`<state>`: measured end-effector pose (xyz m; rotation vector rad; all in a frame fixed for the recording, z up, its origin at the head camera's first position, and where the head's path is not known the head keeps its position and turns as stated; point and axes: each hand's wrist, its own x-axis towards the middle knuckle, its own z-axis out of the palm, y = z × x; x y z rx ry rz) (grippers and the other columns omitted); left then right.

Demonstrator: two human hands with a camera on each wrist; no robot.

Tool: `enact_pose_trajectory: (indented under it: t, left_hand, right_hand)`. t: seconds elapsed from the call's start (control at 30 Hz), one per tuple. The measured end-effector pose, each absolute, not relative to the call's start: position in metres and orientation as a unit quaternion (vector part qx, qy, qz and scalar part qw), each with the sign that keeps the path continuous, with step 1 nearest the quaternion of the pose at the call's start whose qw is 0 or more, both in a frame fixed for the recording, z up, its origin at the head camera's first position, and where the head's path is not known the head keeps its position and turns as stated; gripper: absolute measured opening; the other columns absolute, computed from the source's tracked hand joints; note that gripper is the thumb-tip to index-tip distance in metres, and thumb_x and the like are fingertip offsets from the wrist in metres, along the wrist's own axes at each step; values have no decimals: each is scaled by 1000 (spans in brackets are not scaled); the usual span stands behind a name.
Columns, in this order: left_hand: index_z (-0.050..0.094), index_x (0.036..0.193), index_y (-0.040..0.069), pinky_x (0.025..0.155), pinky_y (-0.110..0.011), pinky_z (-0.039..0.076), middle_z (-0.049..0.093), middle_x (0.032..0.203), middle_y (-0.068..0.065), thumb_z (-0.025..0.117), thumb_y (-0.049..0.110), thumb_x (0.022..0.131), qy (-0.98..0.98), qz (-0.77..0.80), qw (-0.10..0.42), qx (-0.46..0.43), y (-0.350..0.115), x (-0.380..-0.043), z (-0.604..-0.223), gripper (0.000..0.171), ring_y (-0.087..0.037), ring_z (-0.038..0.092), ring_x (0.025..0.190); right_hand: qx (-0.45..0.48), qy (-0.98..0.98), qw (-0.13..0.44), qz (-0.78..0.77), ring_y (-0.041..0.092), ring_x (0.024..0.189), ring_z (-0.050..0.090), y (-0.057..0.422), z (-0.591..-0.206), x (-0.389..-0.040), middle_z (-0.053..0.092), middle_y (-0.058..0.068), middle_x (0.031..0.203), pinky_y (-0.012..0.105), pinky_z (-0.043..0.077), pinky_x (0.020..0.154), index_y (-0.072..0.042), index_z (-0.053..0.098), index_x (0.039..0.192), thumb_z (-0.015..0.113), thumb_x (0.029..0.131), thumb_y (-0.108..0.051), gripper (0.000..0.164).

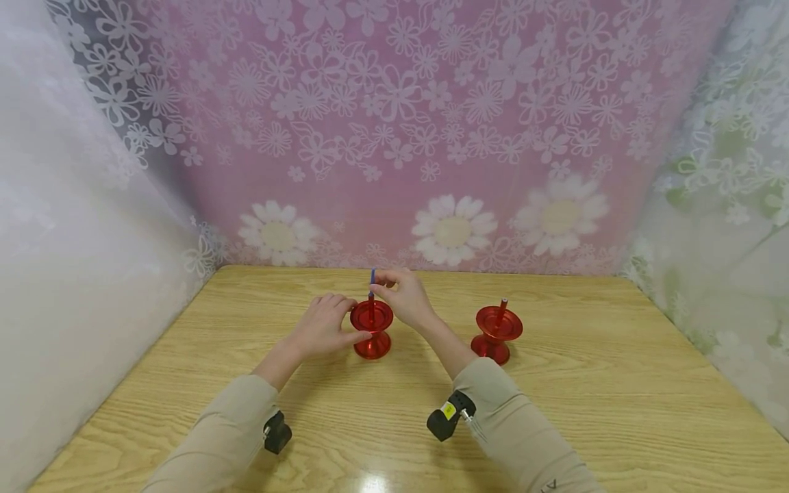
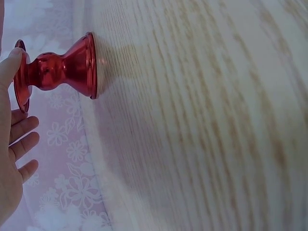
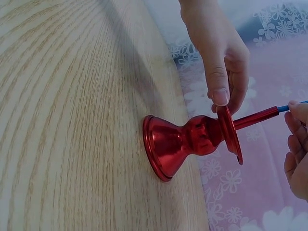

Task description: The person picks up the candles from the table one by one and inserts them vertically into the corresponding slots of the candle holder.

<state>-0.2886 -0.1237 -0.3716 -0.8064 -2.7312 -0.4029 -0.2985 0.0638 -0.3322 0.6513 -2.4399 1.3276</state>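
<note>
wooden table; blue stick in right hand

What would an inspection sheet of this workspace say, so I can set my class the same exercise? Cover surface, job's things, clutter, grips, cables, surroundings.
Surface: wood-grain table, with a bright glare spot.
Job's things: red candle holder, upright, with blue stick at the top of its post; matching second holder stands to the right.
Clutter: nothing seen.
Grips: left hand holds the first holder's dish; right hand pinches the stick.
Cables: nothing seen.
Surroundings: pink floral backdrop; pale sheets at both sides.
</note>
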Motion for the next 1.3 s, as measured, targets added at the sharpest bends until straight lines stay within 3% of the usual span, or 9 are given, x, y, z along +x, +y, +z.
enact_pose_trajectory:
  t: [0.3, 0.73, 1.1, 1.3]
  left_hand:
    - [60, 115, 7, 91, -46, 36, 59, 108, -5, 65, 52, 79, -942, -138, 128, -278, -124, -288, -370, 58, -25, 49, 104]
    - [60, 115, 7, 93, -47, 35, 60, 109, -6, 65, 53, 79, -943, -135, 127, -275, -124, -289, -371, 59, -26, 50, 105]
    - [59, 117, 6, 94, -48, 34, 59, 111, -7, 65, 52, 80, -945, -131, 120, -275, -124, -287, -370, 60, -27, 49, 107]
    - [58, 117, 6, 94, -48, 34, 59, 111, -7, 64, 53, 80, -945, -130, 121, -273, -124, -287, -370, 61, -27, 49, 106]
  right_hand:
    - [260, -847, 174, 430, 22, 85, 53, 63, -330, -297, 64, 2, 80, 35, 42, 74, -7, 68, 80, 66, 86, -10, 7]
    - [255, -851, 182, 421, 25, 86, 53, 62, -337, -298, 67, 5, 89, 35, 42, 72, -4, 71, 90, 66, 86, -11, 10]
    - [247, -853, 178, 425, 23, 87, 55, 62, -338, -297, 67, 6, 89, 36, 44, 73, -3, 72, 92, 67, 86, -13, 13]
    - [239, -846, 163, 448, 22, 83, 55, 63, -340, -298, 65, 4, 85, 31, 45, 68, -4, 71, 90, 67, 85, -12, 9]
